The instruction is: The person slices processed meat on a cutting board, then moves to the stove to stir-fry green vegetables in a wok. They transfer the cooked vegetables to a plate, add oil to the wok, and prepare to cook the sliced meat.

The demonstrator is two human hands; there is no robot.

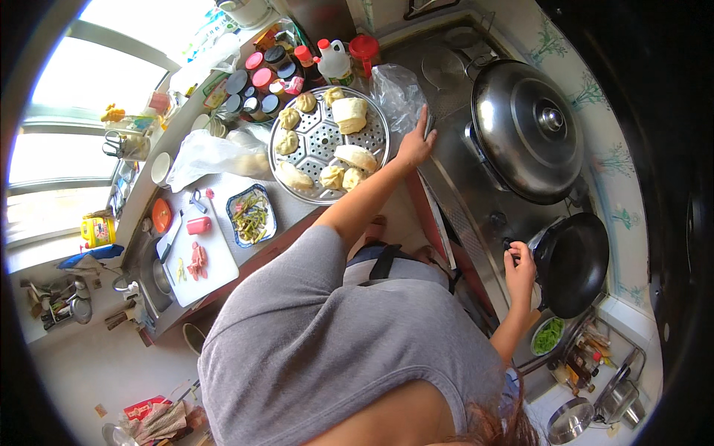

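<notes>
My right hand (pixel 520 268) has its fingertips pinched on a black stove knob (pixel 506 243) at the front of the gas stove. Behind that knob a black wok (pixel 577 265) sits on the burner. My left hand (pixel 417 142) is stretched forward to the stove's front edge, beside a clear plastic bag (pixel 397 95). A thin dark piece shows by its fingers; whether it is held cannot be told. Left of that hand lies a round perforated steel steamer tray (pixel 325 142) bearing steamed buns (pixel 287 142) and larger rolls (pixel 350 115).
A large lidded pan (pixel 524 131) covers the other burner. Cut greens fill a bowl (pixel 548 336) near my right forearm. On the left counter are a cutting board (pixel 215 266) with a knife (pixel 170 237) and sliced sausage (pixel 197 262), a patterned dish (pixel 251 214), and several jars (pixel 262 78).
</notes>
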